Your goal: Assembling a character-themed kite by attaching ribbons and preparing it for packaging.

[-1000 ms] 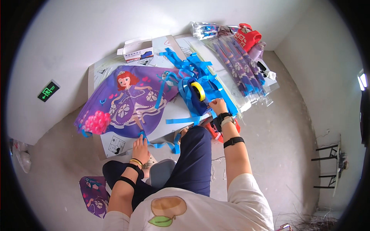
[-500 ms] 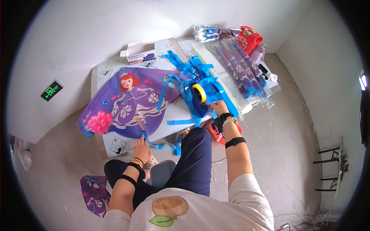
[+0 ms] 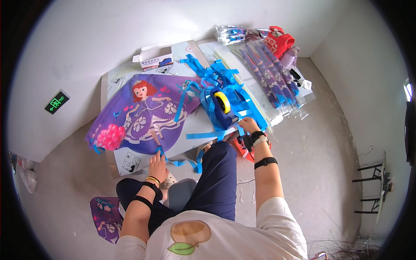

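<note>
Fingers of the left hand [image 3: 158,164] press the lower edge of the purple kite [image 3: 145,115], which lies flat on the table [image 3: 190,123], much as a second ago. The right hand [image 3: 248,125] pinches a blue ribbon strip [image 3: 239,120] beside the tape dispenser [image 3: 222,104], having shifted slightly closer to it.

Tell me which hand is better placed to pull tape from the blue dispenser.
The right hand: it already rests at the tape dispenser. The left hand is at the near edge of the purple kite.
</note>
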{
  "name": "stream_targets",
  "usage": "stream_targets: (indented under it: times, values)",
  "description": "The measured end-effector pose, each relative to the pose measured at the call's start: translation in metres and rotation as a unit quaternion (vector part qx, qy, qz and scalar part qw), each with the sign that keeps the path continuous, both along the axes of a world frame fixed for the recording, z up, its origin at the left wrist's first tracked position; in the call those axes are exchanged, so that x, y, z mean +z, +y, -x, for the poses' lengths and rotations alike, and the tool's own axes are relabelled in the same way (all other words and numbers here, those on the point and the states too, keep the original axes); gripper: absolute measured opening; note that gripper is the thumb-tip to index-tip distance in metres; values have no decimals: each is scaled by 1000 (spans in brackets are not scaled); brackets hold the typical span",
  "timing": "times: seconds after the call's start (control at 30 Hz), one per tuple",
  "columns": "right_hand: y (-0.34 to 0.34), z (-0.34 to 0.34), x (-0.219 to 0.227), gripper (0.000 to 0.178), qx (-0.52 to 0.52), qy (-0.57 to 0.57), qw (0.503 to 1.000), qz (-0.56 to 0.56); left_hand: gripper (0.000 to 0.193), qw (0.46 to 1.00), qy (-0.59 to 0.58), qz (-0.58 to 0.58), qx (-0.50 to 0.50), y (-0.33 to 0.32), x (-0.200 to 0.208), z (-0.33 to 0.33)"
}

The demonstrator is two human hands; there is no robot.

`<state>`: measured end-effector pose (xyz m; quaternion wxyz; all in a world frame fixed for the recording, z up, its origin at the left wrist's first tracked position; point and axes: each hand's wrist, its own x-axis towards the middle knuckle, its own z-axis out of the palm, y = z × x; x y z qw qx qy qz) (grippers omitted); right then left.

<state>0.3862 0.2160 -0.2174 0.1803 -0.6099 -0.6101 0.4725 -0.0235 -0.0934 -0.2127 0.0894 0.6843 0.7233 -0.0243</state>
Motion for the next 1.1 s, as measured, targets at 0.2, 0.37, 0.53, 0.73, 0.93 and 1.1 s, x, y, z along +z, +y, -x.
stream_targets:
  times: [0.2,0.37,0.53,0.73,0.93,1.1]
  values:
    - [-39,-19,0,33,-99,80,984,123,71,1000,-6,-6,6,-2,0,1]
    - [-61,2,22,33,-152,189,966,94,70,1000,-15,-11,8,-3,1,0]
    - [-50,9,-3,33,-139,114,984,6,71,1000,-18,-10,-2,-1,5,2]
    - [-42,34,-13,28,-50,-244,943,-219,69,1000,-21,-14,9,-8,9,8]
    - [-74,48,-3,27,41,-145,985,-89,63,998,-47,-28,7,-4,3,9]
    - [-153,187,52,24,92,187,963,169,58,997,-20,-74,2,-15,-5,14]
